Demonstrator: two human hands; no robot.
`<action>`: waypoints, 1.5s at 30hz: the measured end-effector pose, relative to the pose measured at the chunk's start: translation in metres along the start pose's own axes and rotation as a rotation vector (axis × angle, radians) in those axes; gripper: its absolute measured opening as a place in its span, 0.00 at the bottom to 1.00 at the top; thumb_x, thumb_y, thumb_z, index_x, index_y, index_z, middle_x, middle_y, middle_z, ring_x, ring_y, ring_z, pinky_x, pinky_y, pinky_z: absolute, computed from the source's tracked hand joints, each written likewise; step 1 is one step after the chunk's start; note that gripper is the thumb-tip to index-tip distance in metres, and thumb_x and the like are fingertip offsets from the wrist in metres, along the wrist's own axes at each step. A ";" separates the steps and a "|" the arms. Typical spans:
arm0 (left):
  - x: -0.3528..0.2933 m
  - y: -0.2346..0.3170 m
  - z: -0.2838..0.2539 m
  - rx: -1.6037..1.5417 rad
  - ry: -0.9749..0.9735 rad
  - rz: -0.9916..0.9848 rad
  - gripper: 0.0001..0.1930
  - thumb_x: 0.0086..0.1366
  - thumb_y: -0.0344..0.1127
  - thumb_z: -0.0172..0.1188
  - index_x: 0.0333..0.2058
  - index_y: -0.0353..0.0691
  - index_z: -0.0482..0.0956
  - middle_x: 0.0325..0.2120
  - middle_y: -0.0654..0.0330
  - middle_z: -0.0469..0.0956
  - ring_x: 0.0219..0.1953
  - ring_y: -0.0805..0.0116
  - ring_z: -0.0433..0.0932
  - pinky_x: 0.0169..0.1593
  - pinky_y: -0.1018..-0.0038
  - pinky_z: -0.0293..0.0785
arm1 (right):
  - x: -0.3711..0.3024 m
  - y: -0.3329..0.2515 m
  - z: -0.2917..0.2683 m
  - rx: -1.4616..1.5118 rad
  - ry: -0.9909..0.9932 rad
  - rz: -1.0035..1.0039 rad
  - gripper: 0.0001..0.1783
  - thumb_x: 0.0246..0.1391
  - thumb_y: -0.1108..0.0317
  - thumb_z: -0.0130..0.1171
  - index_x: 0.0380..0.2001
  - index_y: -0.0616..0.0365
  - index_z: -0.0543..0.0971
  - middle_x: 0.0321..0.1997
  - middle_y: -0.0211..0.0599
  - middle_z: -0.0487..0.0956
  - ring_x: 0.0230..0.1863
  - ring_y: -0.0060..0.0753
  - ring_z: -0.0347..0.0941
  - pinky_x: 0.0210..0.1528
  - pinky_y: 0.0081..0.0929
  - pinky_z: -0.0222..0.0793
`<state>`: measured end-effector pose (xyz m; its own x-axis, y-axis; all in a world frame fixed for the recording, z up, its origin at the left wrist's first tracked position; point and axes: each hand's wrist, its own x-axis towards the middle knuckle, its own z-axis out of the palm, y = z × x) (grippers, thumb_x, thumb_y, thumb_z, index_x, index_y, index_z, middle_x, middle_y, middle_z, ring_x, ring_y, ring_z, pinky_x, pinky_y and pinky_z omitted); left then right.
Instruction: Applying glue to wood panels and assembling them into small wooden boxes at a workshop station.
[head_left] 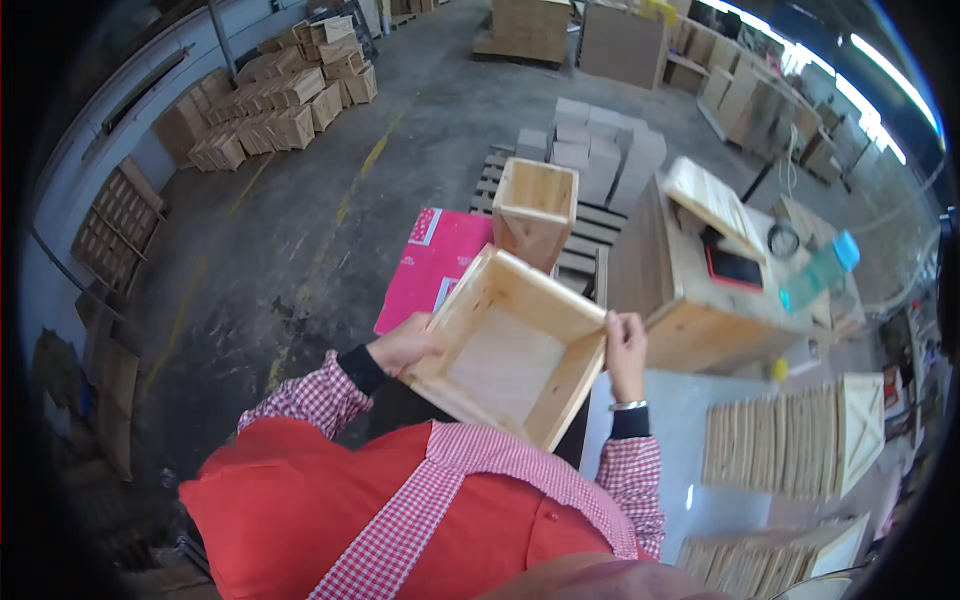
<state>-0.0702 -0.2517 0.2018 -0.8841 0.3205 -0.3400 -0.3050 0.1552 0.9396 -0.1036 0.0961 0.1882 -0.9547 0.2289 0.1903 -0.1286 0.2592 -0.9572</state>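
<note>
An open wooden box [505,365] of pale boards is held up in front of my body, tilted so that its inside shows. My left hand [405,345] is closed round its left wall, the thumb over the edge. At the opposite corner my right hand [626,350] grips the rim with bent fingers. Just beyond the box stands a second wooden box [535,205], taller and narrower, upright with its open top facing up. A bright pink carton [430,265] lies behind my left hand, partly covered by the held box.
To the right, a wooden bench [690,270] carries a dark red-edged phone [735,267] and a turquoise bottle [820,272]. Stacked wooden panels [780,445] stand at the lower right. Pale blocks [590,135] sit on a pallet [578,255]. Piled wooden crates [290,95] line the far left.
</note>
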 end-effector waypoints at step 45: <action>0.550 -0.242 -0.255 0.964 0.165 -0.202 0.18 0.64 0.42 0.49 0.46 0.36 0.76 0.45 0.51 0.77 0.46 0.59 0.77 0.47 0.68 0.74 | -0.129 0.092 0.051 -0.038 0.284 1.149 0.13 0.63 0.65 0.49 0.45 0.61 0.75 0.30 0.36 0.79 0.25 0.24 0.76 0.24 0.19 0.72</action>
<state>-0.5733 -0.3509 -0.2026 -0.9077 0.0820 -0.4116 -0.1021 0.9081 0.4061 -0.0056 0.0426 0.0639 -0.4107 0.5443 -0.7315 0.7786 -0.2082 -0.5920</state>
